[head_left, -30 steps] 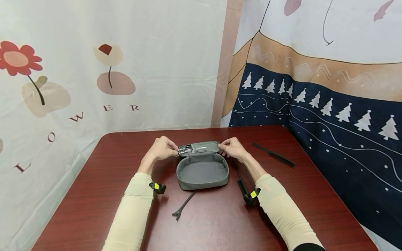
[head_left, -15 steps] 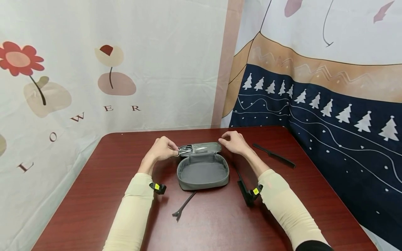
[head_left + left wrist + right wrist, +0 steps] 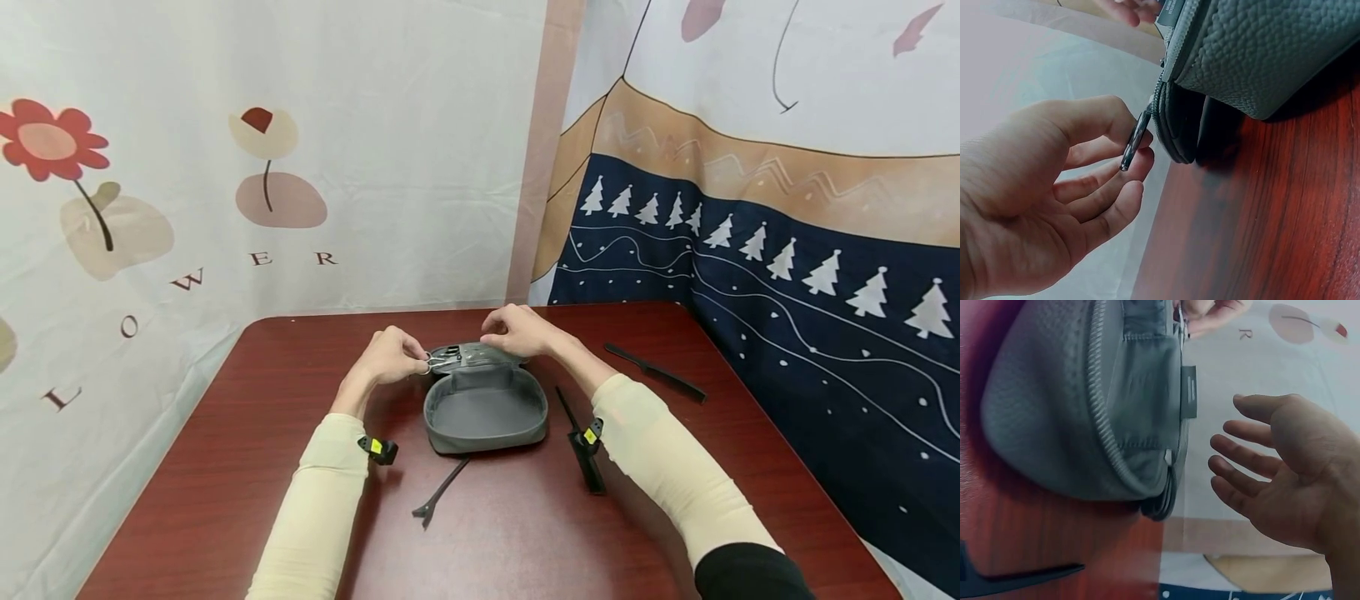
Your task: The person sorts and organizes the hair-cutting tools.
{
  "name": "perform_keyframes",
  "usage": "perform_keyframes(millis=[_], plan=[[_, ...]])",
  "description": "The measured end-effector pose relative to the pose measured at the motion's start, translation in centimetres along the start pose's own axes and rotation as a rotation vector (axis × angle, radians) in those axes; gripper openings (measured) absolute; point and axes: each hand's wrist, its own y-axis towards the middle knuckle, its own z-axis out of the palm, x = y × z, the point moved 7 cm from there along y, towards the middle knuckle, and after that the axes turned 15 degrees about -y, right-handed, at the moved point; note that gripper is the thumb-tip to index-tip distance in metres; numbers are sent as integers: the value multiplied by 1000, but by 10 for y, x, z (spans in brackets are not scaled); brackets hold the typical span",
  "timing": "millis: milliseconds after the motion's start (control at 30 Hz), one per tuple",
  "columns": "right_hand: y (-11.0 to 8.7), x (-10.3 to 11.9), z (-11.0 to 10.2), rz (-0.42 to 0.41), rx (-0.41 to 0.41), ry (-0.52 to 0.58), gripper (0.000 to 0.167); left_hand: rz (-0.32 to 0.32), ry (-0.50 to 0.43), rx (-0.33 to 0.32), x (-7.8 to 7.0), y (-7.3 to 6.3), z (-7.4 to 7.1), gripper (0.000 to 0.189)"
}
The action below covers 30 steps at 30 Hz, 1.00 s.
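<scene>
A grey zip case (image 3: 486, 417) lies unzipped in the middle of the table, its lid folded back. My left hand (image 3: 386, 362) pinches the metal handle loops of a pair of scissors (image 3: 442, 360) at the lid's left end. The left wrist view shows the handle (image 3: 1135, 140) edge-on between thumb and fingers; the blades are hidden behind the case. My right hand (image 3: 521, 329) hovers over the lid's far right part. In the right wrist view its fingers are spread loosely, apart from the lid pocket (image 3: 1147, 394), and hold nothing.
A black comb (image 3: 654, 372) lies at the right. Another black comb-like tool (image 3: 583, 454) lies right of the case. A thin dark tool with a forked end (image 3: 438, 493) lies in front of it. Printed curtains hang behind and beside the table (image 3: 300, 500).
My right hand has let go of the lid's right end, lifted, and moved left over the lid. The left hand stays on the scissors.
</scene>
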Motion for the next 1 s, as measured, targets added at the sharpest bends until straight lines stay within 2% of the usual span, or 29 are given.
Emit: perform_keyframes(millis=[267,667,700,833,867,900,933,1000], plan=[[22,21,8,-20,99,-14,30,-2,1,8,0,1,-1,8],[42,33,30,-73,205,-158,16,-16,1,21,-1,1,0,9],[53,19,44,-90,202,-154,17,-16,3,21,-1,1,0,9],[74,-2,68,-94,247,-133,15,-13,10,19,-1,2,0,8],[72,-1,67,-94,234,-143,16,-12,9,18,-1,2,0,8],[80,-10,76,-105,229,-130,14,-13,7,19,0,1,0,8],[76,-3,69,-95,242,-133,10,-12,5,18,0,1,0,8],[79,-6,72,-97,223,-147,10,-9,3,18,0,1,0,7]])
